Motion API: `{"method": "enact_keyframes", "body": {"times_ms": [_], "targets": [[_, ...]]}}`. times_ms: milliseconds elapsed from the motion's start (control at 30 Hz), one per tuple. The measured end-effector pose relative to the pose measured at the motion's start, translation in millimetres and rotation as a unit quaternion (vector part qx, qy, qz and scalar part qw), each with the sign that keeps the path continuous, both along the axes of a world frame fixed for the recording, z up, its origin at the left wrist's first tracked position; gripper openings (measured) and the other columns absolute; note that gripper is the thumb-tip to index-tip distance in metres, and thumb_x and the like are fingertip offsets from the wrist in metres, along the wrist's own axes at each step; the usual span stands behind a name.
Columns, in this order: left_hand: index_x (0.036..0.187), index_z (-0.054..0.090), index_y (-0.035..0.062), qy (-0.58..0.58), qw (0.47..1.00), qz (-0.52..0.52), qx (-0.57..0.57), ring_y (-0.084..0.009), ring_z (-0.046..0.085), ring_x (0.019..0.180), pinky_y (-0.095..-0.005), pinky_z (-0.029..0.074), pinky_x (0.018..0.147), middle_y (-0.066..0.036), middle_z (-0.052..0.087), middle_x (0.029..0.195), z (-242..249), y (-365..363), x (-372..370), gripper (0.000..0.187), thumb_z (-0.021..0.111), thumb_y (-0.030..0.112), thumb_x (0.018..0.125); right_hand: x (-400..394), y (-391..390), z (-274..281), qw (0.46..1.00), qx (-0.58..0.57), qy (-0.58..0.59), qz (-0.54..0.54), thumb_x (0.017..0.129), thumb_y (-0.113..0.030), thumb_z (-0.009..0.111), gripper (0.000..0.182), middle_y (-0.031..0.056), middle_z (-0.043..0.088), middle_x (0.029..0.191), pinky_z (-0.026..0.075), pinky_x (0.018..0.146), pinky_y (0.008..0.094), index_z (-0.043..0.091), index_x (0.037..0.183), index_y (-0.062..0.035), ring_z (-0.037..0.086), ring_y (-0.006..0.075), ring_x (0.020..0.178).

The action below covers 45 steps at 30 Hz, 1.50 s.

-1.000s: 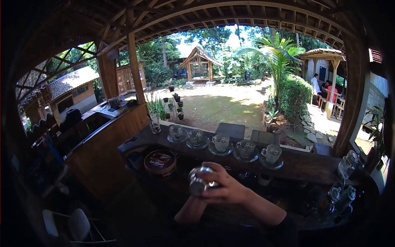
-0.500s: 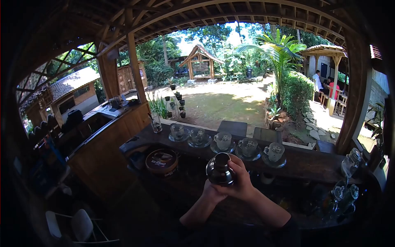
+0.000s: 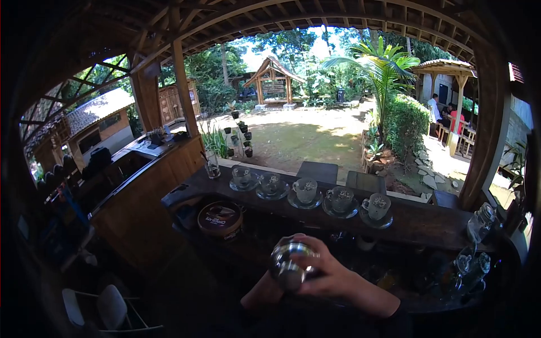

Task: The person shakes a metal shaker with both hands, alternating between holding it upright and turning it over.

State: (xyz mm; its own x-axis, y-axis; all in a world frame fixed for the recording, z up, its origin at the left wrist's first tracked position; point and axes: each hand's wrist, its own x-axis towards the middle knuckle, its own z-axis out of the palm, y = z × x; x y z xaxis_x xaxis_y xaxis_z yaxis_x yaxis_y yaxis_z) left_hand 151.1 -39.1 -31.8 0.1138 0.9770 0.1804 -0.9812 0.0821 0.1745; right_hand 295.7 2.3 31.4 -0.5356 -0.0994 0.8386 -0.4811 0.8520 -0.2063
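A shiny metal cocktail shaker [image 3: 284,260] is held in front of me, tipped with its narrower cap end pointing down toward me. My right hand [image 3: 327,273] is closed round its right side, fingers across the metal. My left hand [image 3: 269,283] grips it from the left and behind; most of its fingers are hidden by the shaker. Beyond the hands, several glass cups on saucers stand in a row along the dark wooden counter, the nearest being a glass cup [image 3: 376,207] at the right end. Whitish contents show in the cups.
A round brown tub marked chocolate [image 3: 220,219] sits left of my hands. A glass with straws [image 3: 212,168] stands at the counter's left end. Glass jars [image 3: 480,223] and stemware are at the right. A folding chair [image 3: 112,308] stands lower left. People sit far off at right.
The shaker has come down and tipped over, its cap end swinging from up to down. Both hands have moved with it, still closed on it. The cups have not moved.
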Motion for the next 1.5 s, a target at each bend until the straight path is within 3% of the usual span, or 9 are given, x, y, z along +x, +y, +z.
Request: {"method": "enact_keyframes", "body": {"times_ms": [433, 467, 667, 1000, 1033, 1133, 1267, 1300, 1500], "targets": [[0.109, 0.052, 0.0055, 0.044, 0.948, 0.279, 0.149, -0.0302, 0.055, 0.1, -0.0448, 0.048, 0.087, -0.014, 0.051, 0.112, -49.5, 34.6, 11.9, 0.033, 0.04, 0.03, 0.091, -0.1, 3.3, 18.7, 0.998, 0.004, -0.037, 0.048, 0.066, -0.028, 0.077, 0.075, 0.0158, 0.041, 0.126, 0.035, 0.094, 0.0512, 0.039, 0.13, -0.0236, 0.04, 0.0397, 0.118], [0.104, 0.052, 0.0062, 0.013, 0.972, -0.061, 0.227, -0.0333, 0.05, 0.103, -0.047, 0.048, 0.087, -0.013, 0.048, 0.107, -13.9, 33.9, -13.5, 0.029, 0.042, 0.03, 0.091, -8.1, -11.5, 28.4, 0.962, 0.24, 0.104, 0.083, 0.068, -0.027, 0.073, 0.061, 0.01, 0.044, 0.125, 0.033, 0.095, 0.0531, 0.047, 0.122, -0.0353, 0.041, 0.0398, 0.117], [0.102, 0.055, 0.0071, -0.023, 0.995, 0.036, 0.093, -0.0229, 0.059, 0.089, -0.0349, 0.053, 0.074, -0.008, 0.057, 0.102, -128.6, 94.8, -12.6, 0.027, 0.047, 0.029, 0.089, -16.7, 30.1, -16.4, 0.998, 0.013, -0.004, -0.056, 0.062, -0.009, 0.077, 0.076, 0.0113, 0.041, 0.129, 0.04, 0.093, 0.0477, 0.039, 0.126, -0.0247, 0.041, 0.0394, 0.118], [0.102, 0.055, -0.0012, 0.293, 0.944, 0.051, 0.14, -0.0241, 0.059, 0.088, -0.034, 0.046, 0.081, -0.013, 0.059, 0.093, 74.5, 78.6, 55.1, 0.041, 0.05, 0.034, 0.082, 77.6, 23.7, 27.8, 0.939, 0.239, 0.245, -0.046, 0.066, -0.056, 0.065, 0.071, 0.0171, 0.038, 0.126, 0.038, 0.092, 0.0545, 0.046, 0.12, -0.0142, 0.046, 0.0395, 0.112], [0.102, 0.056, 0.0013, 0.326, 0.938, 0.01, 0.118, -0.0246, 0.06, 0.086, -0.0351, 0.048, 0.078, -0.013, 0.059, 0.094, 68.8, 108.9, 66.2, 0.04, 0.048, 0.036, 0.083, 106.8, 29.9, 12.3, 0.986, -0.116, 0.109, -0.049, 0.071, -0.043, 0.07, 0.066, 0.018, 0.036, 0.125, 0.041, 0.091, 0.0498, 0.039, 0.122, -0.0154, 0.046, 0.0388, 0.113], [0.111, 0.049, 0.0095, 0.278, 0.939, -0.201, -0.011, -0.0235, 0.062, 0.087, -0.0448, 0.052, 0.071, -0.012, 0.059, 0.099, 77.6, 139.4, 104.4, 0.033, 0.047, 0.03, 0.086, 125.1, 29.5, 26.4, 0.905, -0.086, 0.181, -0.376, 0.062, -0.006, 0.081, 0.093, 0.0183, 0.036, 0.124, 0.046, 0.086, 0.0356, 0.012, 0.122, -0.0231, 0.049, 0.0315, 0.107], [0.107, 0.055, 0.0029, 0.478, 0.726, 0.185, 0.459, -0.0138, 0.058, 0.082, -0.0296, 0.051, 0.069, -0.008, 0.06, 0.095, 120.0, 105.9, 157.1, 0.035, 0.048, 0.029, 0.085, 157.3, -53.4, 62.6, 0.905, 0.038, 0.234, -0.354, 0.075, -0.019, 0.072, 0.072, 0.0156, 0.023, 0.137, 0.043, 0.094, 0.04, 0.023, 0.128, -0.0201, 0.045, 0.0251, 0.114], [0.103, 0.058, -0.0041, 0.408, 0.85, -0.039, 0.33, -0.018, 0.057, 0.092, -0.0291, 0.043, 0.084, -0.014, 0.061, 0.098, 155.2, 69.0, 157.8, 0.042, 0.044, 0.03, 0.083, 163.3, -53.9, 62.1, 0.903, 0.037, 0.226, -0.363, 0.075, -0.019, 0.072, 0.072, 0.0156, 0.023, 0.137, 0.043, 0.094, 0.04, 0.023, 0.128, -0.0201, 0.045, 0.0251, 0.114], [0.094, 0.056, -0.0027, 0.476, 0.809, -0.137, 0.316, -0.0218, 0.058, 0.087, -0.0309, 0.046, 0.076, -0.015, 0.059, 0.09, 152.5, 129.9, 241.4, 0.053, 0.079, 0.033, 0.061, 213.5, -56.6, 45.0, 0.674, 0.126, 0.313, -0.657, 0.064, -0.036, 0.08, 0.103, 0.0204, 0.021, 0.137, 0.022, 0.108, 0.0447, 0.008, 0.138, -0.0236, 0.022, 0.0285, 0.13]]}}
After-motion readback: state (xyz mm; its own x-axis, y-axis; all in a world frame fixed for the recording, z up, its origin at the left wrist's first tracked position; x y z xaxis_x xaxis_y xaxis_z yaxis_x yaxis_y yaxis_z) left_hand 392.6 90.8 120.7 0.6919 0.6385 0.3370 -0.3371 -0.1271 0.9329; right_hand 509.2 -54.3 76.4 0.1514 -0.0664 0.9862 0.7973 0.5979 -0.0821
